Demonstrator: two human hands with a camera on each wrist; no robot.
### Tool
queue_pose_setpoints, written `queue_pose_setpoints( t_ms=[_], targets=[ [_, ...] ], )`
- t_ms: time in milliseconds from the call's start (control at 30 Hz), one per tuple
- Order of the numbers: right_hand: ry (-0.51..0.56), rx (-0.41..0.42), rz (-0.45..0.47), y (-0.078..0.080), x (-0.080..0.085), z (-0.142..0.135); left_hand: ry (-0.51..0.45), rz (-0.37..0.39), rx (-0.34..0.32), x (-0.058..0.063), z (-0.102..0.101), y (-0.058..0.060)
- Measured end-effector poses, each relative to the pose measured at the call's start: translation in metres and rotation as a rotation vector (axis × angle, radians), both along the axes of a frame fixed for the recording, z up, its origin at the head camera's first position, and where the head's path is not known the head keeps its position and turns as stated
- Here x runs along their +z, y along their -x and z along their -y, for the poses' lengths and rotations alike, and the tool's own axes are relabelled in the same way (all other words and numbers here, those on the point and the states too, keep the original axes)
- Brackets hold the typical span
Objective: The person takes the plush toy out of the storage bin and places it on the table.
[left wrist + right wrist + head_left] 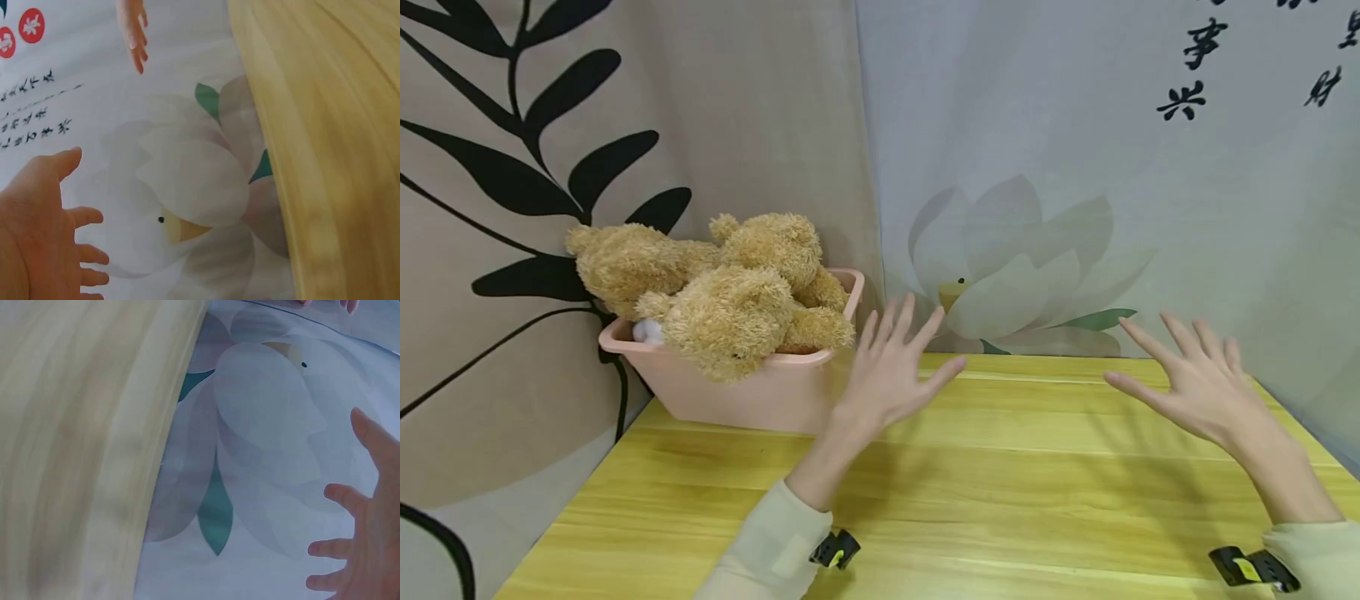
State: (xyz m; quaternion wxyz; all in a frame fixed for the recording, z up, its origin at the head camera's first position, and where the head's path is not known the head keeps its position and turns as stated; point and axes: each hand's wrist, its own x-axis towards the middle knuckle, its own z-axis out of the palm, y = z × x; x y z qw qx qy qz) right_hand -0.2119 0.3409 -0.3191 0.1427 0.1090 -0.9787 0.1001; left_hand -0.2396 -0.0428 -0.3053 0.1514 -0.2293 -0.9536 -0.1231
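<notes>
From where I stand, both of the person's hands are held out over the wooden table (1000,492), well apart from each other. The left hand (891,367) is near the right end of a pink tub (730,396); its fingers are straight and fanned, the thumb out to the right, with nothing in its grip. I can't tell whether it brushes the tub. The right hand (1202,383) is over the far right part of the table, fingers likewise spread and gripping nothing, its thumb towards the left.

The tub sits at the far left of the table, heaped with shaggy tan plush toys (726,317) that rise above its rim; I can't count them surely, but there are at least 2. A small white thing (648,332) shows at the tub's left end.

Both cream sleeves (775,542) have a black strap (835,548) near the cuff. Behind the table hangs pale cloth (1225,200) with a lotus print (1022,258); to its left are black printed leaves (520,179).
</notes>
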Motion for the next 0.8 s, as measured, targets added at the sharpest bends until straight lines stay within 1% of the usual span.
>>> queue_pose_setpoints(
  t_ms=[200,367,500,667,800],
  targets=[
    [0.025,0.027,-0.019,0.0,0.011,0.01,-0.049,-0.011,0.0,0.01,0.006,-0.005],
    [0.037,0.066,-0.041,0.003,0.019,0.021,-0.072,-0.054,0.009,0.019,0.011,-0.008],
    [0.046,0.076,-0.052,0.005,0.024,0.03,-0.105,-0.101,0.005,0.025,0.016,-0.01],
    [0.082,0.09,-0.068,0.007,0.031,0.043,-0.148,-0.14,0.007,0.032,0.022,-0.013],
    [0.116,0.098,-0.059,0.009,0.035,0.053,-0.177,-0.178,0.011,0.037,0.029,-0.016]
  ],
)
